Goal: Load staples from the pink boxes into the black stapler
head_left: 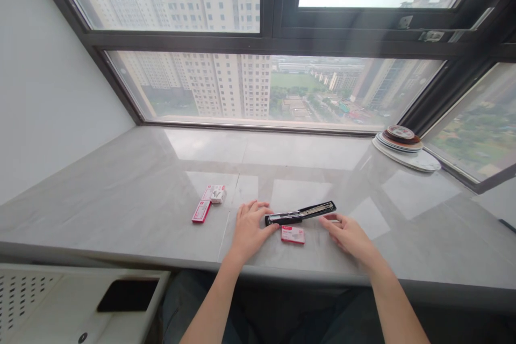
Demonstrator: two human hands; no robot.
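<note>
A black stapler (300, 213) lies opened out flat on the grey stone sill, its metal channel facing up. My left hand (250, 228) rests beside its left end, fingers curved, thumb touching the stapler's base. My right hand (347, 234) sits at the stapler's right end, thumb and forefinger pinched together on something small I cannot make out. A small red-and-white staple box (293, 234) lies between my hands, just in front of the stapler.
Two more red staple boxes (201, 211) and an opened one (217, 193) lie to the left. A stack of plates (404, 146) stands at the far right by the window. A white perforated surface with a dark phone (128, 294) sits below left of the sill's edge.
</note>
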